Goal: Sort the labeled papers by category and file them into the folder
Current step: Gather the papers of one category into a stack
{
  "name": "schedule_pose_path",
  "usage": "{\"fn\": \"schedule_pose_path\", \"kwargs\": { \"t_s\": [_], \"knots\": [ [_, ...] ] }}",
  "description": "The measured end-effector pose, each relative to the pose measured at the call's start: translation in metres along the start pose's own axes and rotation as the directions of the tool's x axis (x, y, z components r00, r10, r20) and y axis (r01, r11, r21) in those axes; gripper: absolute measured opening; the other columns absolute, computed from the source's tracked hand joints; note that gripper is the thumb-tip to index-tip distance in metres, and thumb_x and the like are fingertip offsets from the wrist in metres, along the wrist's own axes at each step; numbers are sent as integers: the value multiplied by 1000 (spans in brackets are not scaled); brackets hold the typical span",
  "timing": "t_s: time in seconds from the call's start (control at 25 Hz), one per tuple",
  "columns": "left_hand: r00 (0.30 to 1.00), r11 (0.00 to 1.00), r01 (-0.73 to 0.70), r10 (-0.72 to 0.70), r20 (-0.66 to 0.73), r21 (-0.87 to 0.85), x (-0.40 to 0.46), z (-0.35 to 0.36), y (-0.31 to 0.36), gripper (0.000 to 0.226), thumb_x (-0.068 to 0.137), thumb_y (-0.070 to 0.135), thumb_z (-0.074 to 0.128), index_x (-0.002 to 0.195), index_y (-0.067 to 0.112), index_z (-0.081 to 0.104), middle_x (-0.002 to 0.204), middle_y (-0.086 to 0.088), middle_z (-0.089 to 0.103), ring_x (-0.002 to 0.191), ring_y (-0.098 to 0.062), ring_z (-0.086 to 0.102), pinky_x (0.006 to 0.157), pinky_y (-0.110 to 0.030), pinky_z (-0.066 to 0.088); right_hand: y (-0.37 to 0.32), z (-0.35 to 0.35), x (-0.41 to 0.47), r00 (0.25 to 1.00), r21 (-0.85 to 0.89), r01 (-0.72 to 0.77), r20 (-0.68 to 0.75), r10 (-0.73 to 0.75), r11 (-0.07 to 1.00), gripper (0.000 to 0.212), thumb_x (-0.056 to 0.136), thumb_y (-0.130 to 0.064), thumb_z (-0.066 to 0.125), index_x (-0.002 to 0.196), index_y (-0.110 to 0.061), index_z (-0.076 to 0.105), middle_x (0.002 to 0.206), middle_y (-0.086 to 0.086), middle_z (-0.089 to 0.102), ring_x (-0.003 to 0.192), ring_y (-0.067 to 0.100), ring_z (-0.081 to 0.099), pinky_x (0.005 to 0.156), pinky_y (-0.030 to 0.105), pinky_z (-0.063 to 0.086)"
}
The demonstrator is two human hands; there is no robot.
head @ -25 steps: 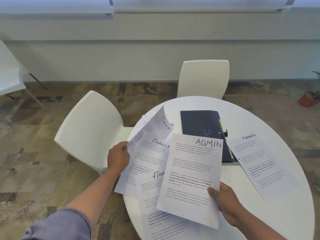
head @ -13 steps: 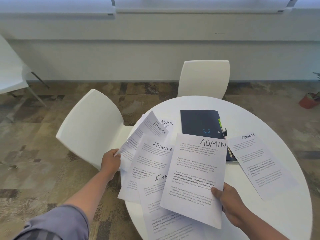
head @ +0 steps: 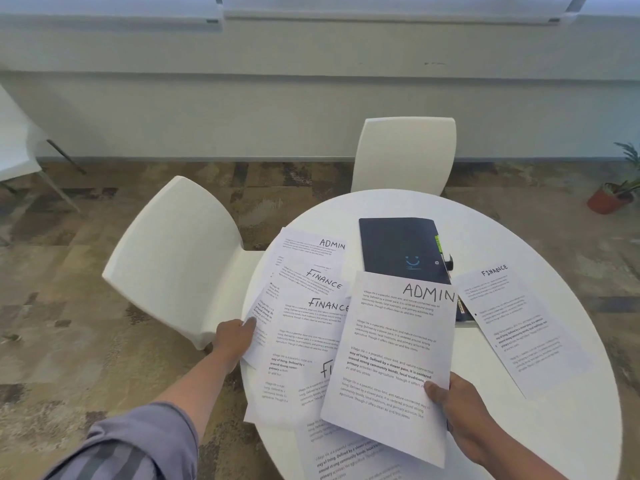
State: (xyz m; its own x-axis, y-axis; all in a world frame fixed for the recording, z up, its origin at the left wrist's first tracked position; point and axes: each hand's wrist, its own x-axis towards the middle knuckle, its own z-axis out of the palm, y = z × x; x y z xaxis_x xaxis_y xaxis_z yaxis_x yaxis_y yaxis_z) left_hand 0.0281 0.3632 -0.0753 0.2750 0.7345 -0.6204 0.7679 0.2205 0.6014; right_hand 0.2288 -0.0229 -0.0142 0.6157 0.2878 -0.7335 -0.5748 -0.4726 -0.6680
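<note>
My right hand pinches the lower right edge of a sheet marked ADMIN, held above the round white table. My left hand grips the left edge of a FINANCE sheet lying low on the fanned pile. Beneath it lie another FINANCE sheet and, further back, an ADMIN sheet. More printed pages poke out at the near edge. A dark blue folder lies shut at the back of the table. One FINANCE sheet rests alone on the right.
Two white chairs stand by the table, one at the left and one behind. A pen is clipped at the folder's right edge. A potted plant sits on the floor far right.
My left hand has lowered its raised FINANCE sheet down onto the pile, uncovering the ADMIN sheet behind. The ADMIN sheet in my right hand has stayed about where it was.
</note>
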Motion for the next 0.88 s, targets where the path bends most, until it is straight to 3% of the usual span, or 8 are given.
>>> {"fn": "schedule_pose_path", "kwargs": {
  "t_s": [0.12, 0.2, 0.32, 0.44, 0.52, 0.6, 0.8, 0.88],
  "knots": [
    [998, 993, -48, 43, 54, 105, 16, -1, -3, 31, 79, 17, 46, 100, 13, 69, 129, -14, 60, 106, -32, 63, 86, -44, 54, 4, -2, 3, 1000, -12, -18, -5, 18, 1000, 27, 104, -6, 54, 121, -21, 69, 109, 0, 80, 104, 32, 75, 100, 61, 53],
    [992, 959, -118, 103, 71, 256, 14, -2, 0, 53, 87, 7, 42, 130, 26, 66, 164, -2, 29, 146, -31, 36, 113, -48, 41, 7, -3, 5, 999, -15, -30, -10, 30, 999, 27, 104, -7, 54, 122, -21, 69, 110, 0, 80, 104, 31, 75, 102, 61, 52],
    [986, 928, -166, 151, 68, 333, 7, 0, 6, 55, 89, 3, 41, 127, 31, 69, 169, 3, 18, 152, -28, 23, 117, -48, 36, 11, -5, 7, 999, -14, -40, -23, 40, 999, 26, 104, -9, 56, 122, -24, 68, 110, -1, 80, 105, 32, 75, 103, 61, 51],
    [993, 975, -117, 108, 56, 188, 15, 5, 7, 40, 84, 9, 44, 99, 31, 75, 155, -7, 41, 141, -33, 41, 109, -46, 42, 12, -3, 8, 999, 1, -47, -27, 47, 999, 26, 105, -9, 55, 122, -22, 68, 110, 1, 80, 103, 31, 76, 99, 60, 54],
    [998, 998, -52, 52, 27, -20, 22, 8, 11, 12, 80, 18, 50, 75, 21, 60, 106, -9, 60, 103, -30, 58, 87, -38, 48, 14, -1, 10, 998, 2, -48, -36, 48, 999, 25, 104, -7, 55, 122, -19, 70, 108, 3, 80, 101, 31, 76, 97, 59, 56],
    [999, 978, 15, -20, -25, -207, 28, 7, 17, 12, 84, 19, 57, 74, 13, 53, 83, -8, 57, 84, -26, 54, 75, -40, 45, 14, 2, 11, 998, 5, -40, -43, 40, 999, 24, 104, -5, 55, 119, -16, 71, 106, 5, 81, 99, 32, 77, 96, 60, 56],
    [986, 989, 36, -59, -157, -143, 39, 2, 15, 22, 87, 28, 62, 73, 12, 57, 76, -4, 57, 79, -31, 56, 76, -40, 50, 17, 3, 15, 997, 10, -42, -72, 42, 999, 24, 102, -1, 56, 113, -15, 73, 104, 7, 81, 99, 34, 76, 96, 63, 55],
    [979, 998, 3, -16, -202, -63, 43, 2, 9, 24, 88, 31, 72, 92, 8, 64, 91, -3, 63, 91, -29, 59, 80, -36, 48, 20, 0, 17, 995, -6, -42, -86, 42, 999, 24, 102, -2, 57, 114, -16, 74, 104, 7, 81, 99, 35, 76, 94, 65, 55]
  ]
}}
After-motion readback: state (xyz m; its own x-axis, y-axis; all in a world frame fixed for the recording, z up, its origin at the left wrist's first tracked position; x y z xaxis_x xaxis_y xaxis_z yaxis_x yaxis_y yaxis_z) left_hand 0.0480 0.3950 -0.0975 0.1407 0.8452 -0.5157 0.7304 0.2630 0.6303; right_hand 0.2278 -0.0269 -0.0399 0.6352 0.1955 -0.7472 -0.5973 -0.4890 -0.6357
